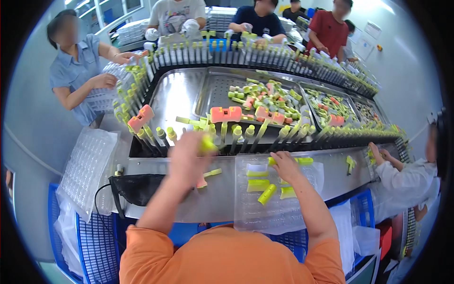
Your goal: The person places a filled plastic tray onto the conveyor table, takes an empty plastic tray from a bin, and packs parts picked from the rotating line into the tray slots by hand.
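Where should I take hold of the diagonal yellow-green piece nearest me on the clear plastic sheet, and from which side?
Probably pinch the diagonal yellow-green piece across its long sides, on the near half, coming from above and the near side. It lies lengthwise; its far end sits close to another yellow-green piece, while its near end looks free.

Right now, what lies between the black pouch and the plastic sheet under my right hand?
In the head view, a pink piece and a yellow-green stem lie there.
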A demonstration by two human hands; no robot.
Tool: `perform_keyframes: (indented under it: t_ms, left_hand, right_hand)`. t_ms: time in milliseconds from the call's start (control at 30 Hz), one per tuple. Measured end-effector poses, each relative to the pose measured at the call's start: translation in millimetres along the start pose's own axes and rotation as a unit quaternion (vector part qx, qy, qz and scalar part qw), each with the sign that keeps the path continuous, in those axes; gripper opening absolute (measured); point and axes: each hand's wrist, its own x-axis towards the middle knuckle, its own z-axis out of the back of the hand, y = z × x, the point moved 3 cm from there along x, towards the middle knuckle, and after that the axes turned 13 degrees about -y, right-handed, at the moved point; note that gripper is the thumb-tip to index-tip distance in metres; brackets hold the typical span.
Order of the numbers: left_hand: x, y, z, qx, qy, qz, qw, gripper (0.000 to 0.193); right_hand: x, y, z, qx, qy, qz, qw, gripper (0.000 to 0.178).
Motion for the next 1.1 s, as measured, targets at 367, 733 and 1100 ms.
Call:
perform_keyframes:
  t_ms: [367,733,1100]
  left_hand:
    - [-18.6,-35.0,44.0,-0.092,0.193,-0.188,0.959,0.042]
    - [70.5,233.3,67.9,0.265,0.345,-0.233,0.87,0.012]
    - [71.5,351.3,89.0,0.07,-0.012,0.202,0.977,0.024]
  right_hand:
    - [15.9,223.5,61.8,0.74,-0.038,-0.154,0.654,0.054]
    - [-35.7,204.8,27.8,0.727,-0.023,-0.375,0.574,0.036]
    - [-41.9,214.8,30.2,0.71,-0.078,-0.412,0.566,0.033]
